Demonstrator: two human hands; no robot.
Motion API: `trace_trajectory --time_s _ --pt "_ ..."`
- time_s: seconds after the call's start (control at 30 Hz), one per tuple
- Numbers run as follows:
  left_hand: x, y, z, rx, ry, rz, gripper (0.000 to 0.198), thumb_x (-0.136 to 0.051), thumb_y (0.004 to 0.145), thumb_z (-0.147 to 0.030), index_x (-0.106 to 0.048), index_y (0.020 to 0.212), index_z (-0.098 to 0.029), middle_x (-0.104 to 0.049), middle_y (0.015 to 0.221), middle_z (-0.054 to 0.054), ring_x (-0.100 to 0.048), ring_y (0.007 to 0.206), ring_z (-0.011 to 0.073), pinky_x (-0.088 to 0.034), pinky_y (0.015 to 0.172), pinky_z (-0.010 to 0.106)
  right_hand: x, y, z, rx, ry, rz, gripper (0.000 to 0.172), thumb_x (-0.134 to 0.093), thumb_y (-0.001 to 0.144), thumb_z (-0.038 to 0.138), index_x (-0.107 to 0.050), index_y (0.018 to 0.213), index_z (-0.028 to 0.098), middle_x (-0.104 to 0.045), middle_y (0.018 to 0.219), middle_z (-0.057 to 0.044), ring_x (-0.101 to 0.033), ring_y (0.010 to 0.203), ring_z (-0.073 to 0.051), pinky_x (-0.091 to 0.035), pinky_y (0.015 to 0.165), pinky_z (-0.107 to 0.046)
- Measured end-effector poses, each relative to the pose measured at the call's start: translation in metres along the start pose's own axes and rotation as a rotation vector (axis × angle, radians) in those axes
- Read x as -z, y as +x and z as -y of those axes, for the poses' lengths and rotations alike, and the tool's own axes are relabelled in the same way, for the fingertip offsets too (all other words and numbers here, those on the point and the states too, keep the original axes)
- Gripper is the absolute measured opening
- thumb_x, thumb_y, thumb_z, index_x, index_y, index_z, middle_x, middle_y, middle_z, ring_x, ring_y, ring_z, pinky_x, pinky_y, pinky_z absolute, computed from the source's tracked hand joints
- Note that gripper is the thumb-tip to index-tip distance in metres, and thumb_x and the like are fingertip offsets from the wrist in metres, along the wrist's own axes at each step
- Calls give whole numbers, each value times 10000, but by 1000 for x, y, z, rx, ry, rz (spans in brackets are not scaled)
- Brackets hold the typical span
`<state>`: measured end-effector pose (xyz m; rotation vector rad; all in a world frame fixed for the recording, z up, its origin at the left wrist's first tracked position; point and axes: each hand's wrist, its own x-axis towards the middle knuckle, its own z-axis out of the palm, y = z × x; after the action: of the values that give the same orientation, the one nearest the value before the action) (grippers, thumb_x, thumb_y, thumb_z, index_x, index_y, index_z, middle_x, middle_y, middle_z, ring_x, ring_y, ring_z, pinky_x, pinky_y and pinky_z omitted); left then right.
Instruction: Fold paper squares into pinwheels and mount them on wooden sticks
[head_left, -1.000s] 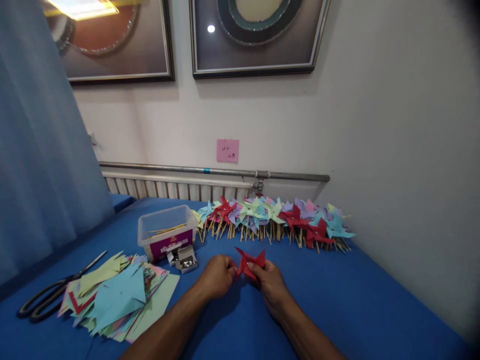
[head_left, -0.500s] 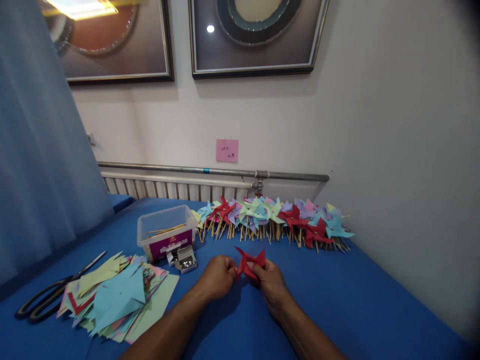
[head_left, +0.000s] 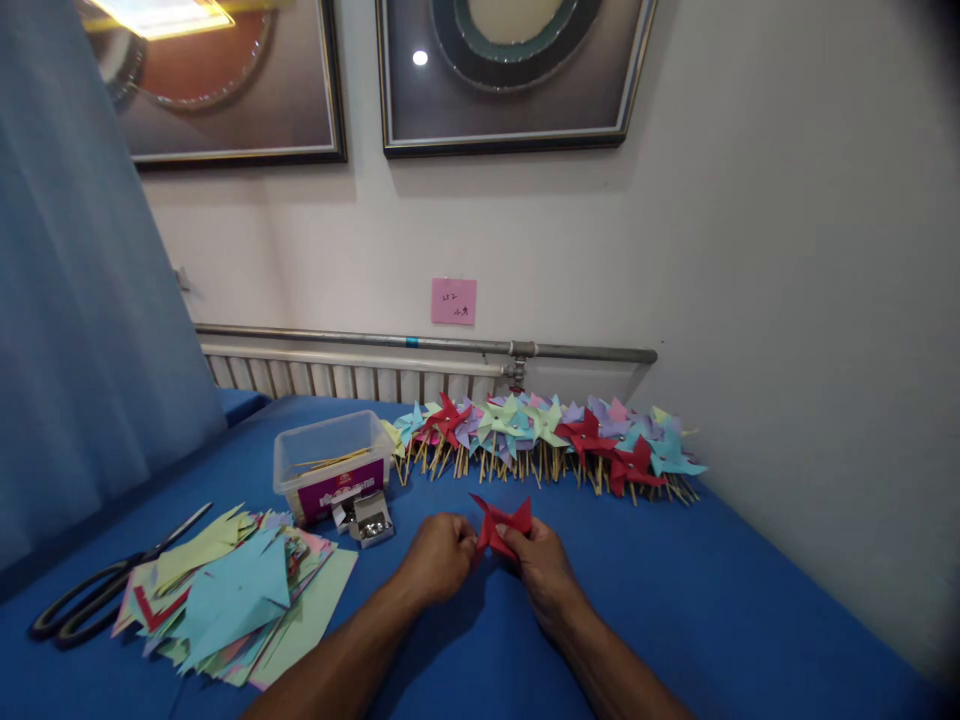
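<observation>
A red paper pinwheel [head_left: 504, 522] is held above the blue table in front of me. My right hand [head_left: 546, 570] pinches it, with the thumb pressed on its middle. At its left edge is my left hand [head_left: 441, 556], fingers closed against the paper's lower left point; whether they hold anything more is hidden. Behind my hands lies a long row of finished pinwheels on sticks [head_left: 525, 425]. Small boxes of metal pins [head_left: 372, 522] sit left of my hands, beside a clear plastic tub [head_left: 330, 470] with thin sticks in it.
On the left, a pile of cut paper sheets [head_left: 236, 600] lies on the blue table [head_left: 480, 660], with large black-handled scissors [head_left: 112, 590] beside it. A blue curtain [head_left: 90, 270] hangs at the left. A radiator [head_left: 337, 375] and pipe run along the wall behind.
</observation>
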<state>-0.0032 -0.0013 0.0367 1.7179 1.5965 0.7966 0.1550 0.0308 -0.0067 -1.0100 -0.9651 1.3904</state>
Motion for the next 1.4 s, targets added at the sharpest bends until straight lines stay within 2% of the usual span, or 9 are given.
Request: trace_trajectory --time_s 0.87,1.17,1.4 --pt "-3 0 0 -26 -9 -25 202 -500 839 -159 -620 676 -160 -586 609 -16 -494 601 126 -292 575 257 2 5 -3 9 40 -12 350 -868 570 347 -725 828 158 -725 680 -19 -609 570 -147 -469 588 -269" --pt "-4 1 3 -42 -10 -29 209 -506 847 -176 -623 674 -157 -585 613 -14 -496 610 125 -296 581 252 1 1 2 -9 109 13 313 -860 597 289 -724 836 141 -707 646 2 -601 562 -121 -462 589 -243" --pt "-7 2 6 -57 -24 -36 200 -510 844 -168 -606 669 -161 -578 606 -21 -491 606 119 -299 582 246 -1 1 5 -46 133 -8 330 -865 564 264 -710 826 136 -701 640 5 -597 547 -119 -472 589 -252"
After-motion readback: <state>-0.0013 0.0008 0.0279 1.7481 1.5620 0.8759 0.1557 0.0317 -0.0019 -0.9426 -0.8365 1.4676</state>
